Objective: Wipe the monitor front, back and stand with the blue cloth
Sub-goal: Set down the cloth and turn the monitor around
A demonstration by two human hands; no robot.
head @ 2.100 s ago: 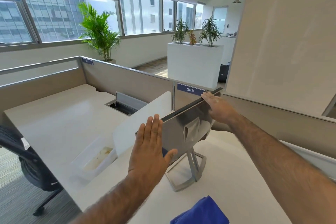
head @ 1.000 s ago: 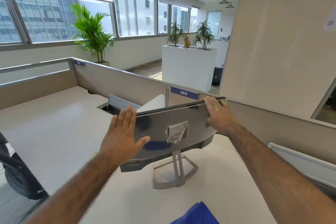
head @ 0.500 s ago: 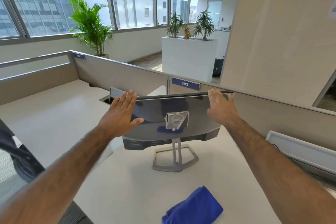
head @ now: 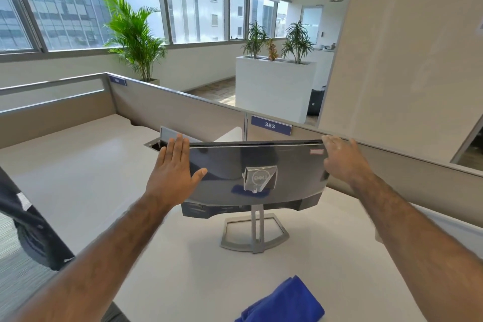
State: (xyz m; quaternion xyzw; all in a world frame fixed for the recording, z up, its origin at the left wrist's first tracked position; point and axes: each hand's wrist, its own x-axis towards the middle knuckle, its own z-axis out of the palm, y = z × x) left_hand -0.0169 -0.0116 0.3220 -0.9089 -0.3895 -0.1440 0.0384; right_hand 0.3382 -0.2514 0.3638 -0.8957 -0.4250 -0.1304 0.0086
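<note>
The monitor (head: 261, 162) stands in the middle of the frame on the white worktop (head: 183, 282), its dark glossy back and the logo plate turned toward the camera, tilted so that its top edge shows as a thin line. Its grey stand (head: 257, 230), a slim neck on an open frame base, rests on the worktop just below the panel. The left hand (head: 173, 172) lies flat against the left end of the back panel, its grip spread: fingers straight and together pointing up past the top edge, thumb stretched out to the right onto the panel. The right hand (head: 342, 159) rests on the upper right corner of the monitor, its grip also loose, fingers reaching onto the top edge; its thumb is hidden. The blue cloth (head: 285, 300) lies bunched on the worktop at the lower right of the frame, well apart from both hands and touched by neither. Behind the monitor runs a low partition with a blue label (head: 271, 125) reading 383, and a palm plant (head: 133, 34) stands by the windows at upper left
</note>
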